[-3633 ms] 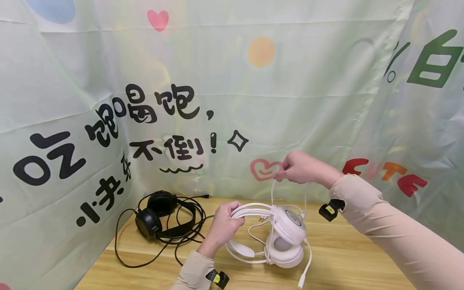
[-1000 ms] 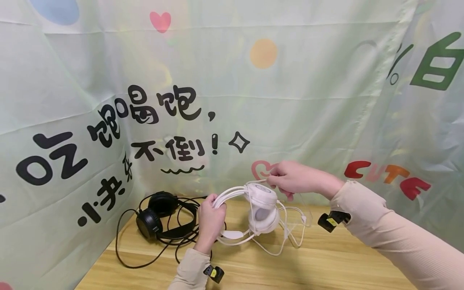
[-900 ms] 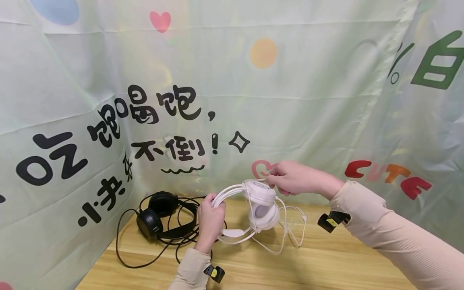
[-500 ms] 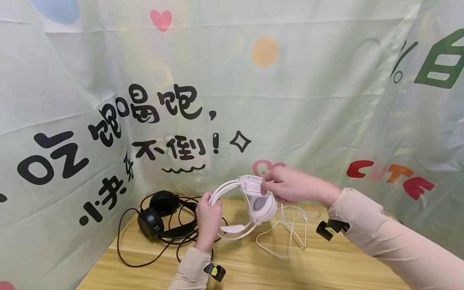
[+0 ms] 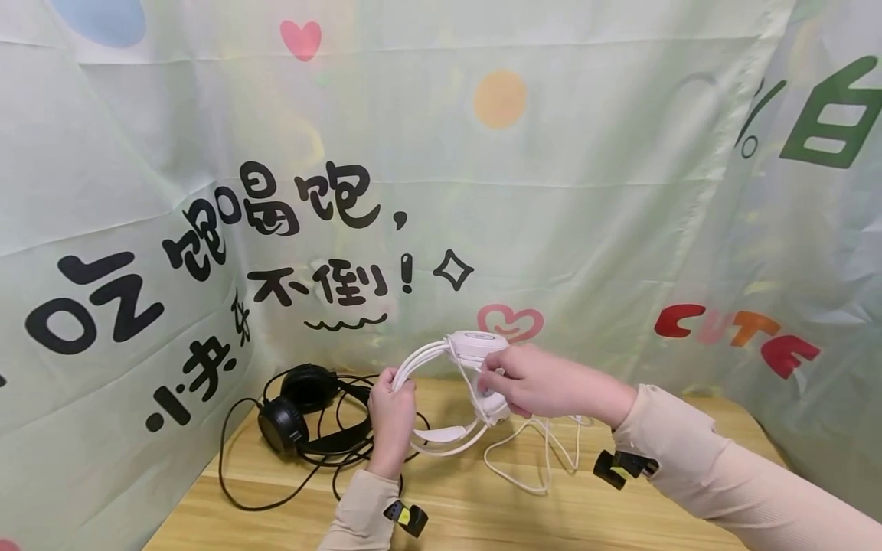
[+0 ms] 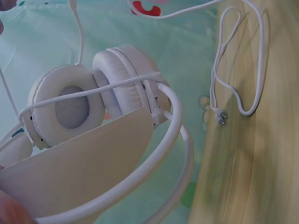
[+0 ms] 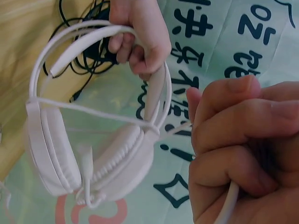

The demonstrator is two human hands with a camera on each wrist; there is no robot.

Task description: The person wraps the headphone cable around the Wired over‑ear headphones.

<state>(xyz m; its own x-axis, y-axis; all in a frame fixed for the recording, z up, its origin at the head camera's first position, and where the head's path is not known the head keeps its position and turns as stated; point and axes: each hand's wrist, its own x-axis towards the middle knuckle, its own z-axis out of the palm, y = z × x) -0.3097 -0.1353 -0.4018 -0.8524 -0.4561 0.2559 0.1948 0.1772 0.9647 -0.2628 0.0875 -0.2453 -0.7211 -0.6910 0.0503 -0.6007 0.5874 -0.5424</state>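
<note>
White headphones (image 5: 475, 344) with a microphone boom (image 7: 86, 163) hang above the table. My left hand (image 5: 391, 419) grips them by the headband, ear cups pointing right. One strand of white cable (image 6: 88, 92) runs across the gap between the ear cups. My right hand (image 5: 551, 383), fingers curled, holds the cable just in front of the ear cups; in the right wrist view a cable length (image 7: 227, 205) comes out beneath its fingers. In the head view that hand covers part of the lower ear cup. Loose cable trails on the table, ending in a forked plug (image 6: 220, 115).
Black headphones (image 5: 284, 425) with a tangled black cable lie at the left of the wooden table (image 5: 620, 490), close behind my left hand. A printed curtain (image 5: 586, 229) encloses the back and sides.
My right hand has come down from above the headphones to in front of the ear cups, drawing cable around. The headphones moved left and up with my left hand, slightly of late.
</note>
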